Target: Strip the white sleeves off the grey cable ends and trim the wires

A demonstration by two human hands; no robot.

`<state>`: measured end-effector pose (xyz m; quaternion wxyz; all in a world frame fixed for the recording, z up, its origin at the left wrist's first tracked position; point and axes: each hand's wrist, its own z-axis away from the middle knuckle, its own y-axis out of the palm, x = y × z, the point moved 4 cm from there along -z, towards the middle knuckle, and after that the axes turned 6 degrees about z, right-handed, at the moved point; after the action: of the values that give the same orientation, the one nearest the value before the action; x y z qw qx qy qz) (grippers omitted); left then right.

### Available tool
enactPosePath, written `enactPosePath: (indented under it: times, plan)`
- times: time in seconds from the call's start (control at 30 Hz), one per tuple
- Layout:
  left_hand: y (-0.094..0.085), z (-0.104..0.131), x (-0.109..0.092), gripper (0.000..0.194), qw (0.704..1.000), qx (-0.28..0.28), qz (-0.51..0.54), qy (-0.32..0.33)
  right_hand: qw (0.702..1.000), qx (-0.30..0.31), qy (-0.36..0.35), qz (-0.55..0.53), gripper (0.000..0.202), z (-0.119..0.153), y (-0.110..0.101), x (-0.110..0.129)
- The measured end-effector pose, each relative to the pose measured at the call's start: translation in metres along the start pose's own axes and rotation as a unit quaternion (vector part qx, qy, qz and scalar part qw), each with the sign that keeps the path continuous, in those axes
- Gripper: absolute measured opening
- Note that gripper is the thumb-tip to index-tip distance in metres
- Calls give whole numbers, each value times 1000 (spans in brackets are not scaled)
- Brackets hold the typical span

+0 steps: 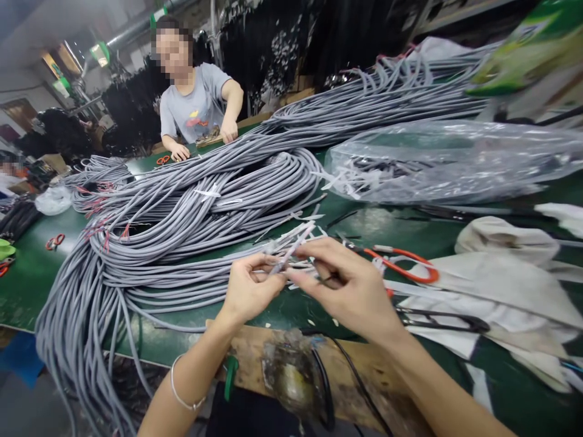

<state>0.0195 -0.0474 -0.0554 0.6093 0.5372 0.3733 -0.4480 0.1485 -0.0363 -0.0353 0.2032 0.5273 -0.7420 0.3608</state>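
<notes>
Your left hand (250, 288) and right hand (348, 285) pinch a thin pale piece (300, 241) above the table (27, 297); its finish: cannot tell, blurred. Beyond: grey cables (255, 182) coiled, white strip (209, 193) across; red wire ends (126, 230) exposed, judged unfinished.

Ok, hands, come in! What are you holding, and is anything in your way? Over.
Left hand and right hand, fingertips on a pale strip. Grey cables heaped beyond. Red-handled tool lying close by right hand. Over.
</notes>
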Motion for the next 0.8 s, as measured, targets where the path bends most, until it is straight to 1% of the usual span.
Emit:
enactPosePath:
  times: [0.03,0.1,0.2,0.3,0.37,0.43,0.5,0.53,0.6,0.67,0.7,0.73,0.8]
  plan:
    - [-1,0,0,26,1000,-3,-3,-1,999,1,-37,21,7,1,1,4]
    - [-2,-1,1,26,1000,-10,-14,0,994,-14,-83,69,7,2,1,8]
    - [-4,-1,2,34,999,-9,-35,15,987,-38,-103,118,11,4,-1,8]
    - [-3,-1,3,40,997,19,-60,48,982,-51,-123,137,9,5,-2,8]
    - [-3,-2,6,33,993,35,-84,73,983,-36,-128,125,10,6,1,9]
    - [-5,-3,7,23,988,23,-110,108,990,3,-122,78,10,7,5,10]
    - [-8,-4,5,16,983,-18,-112,144,994,36,-102,3,10,7,7,10]
    - [-10,-4,4,15,981,-42,-99,159,996,34,-80,-29,10,8,7,10]
    - [-12,-4,2,17,981,-82,-57,169,998,-12,-7,-65,8,9,3,4]
    - [-11,-3,1,22,982,-101,-18,159,993,-50,71,-77,11,11,0,-3]
    - [-11,-3,0,24,983,-105,-4,153,991,-47,96,-87,17,12,1,-7]
    - [-10,-3,0,27,984,-105,7,147,989,-26,109,-100,25,13,4,-9]
    - [-7,-2,0,33,986,-93,20,136,985,40,117,-123,38,15,12,-11]
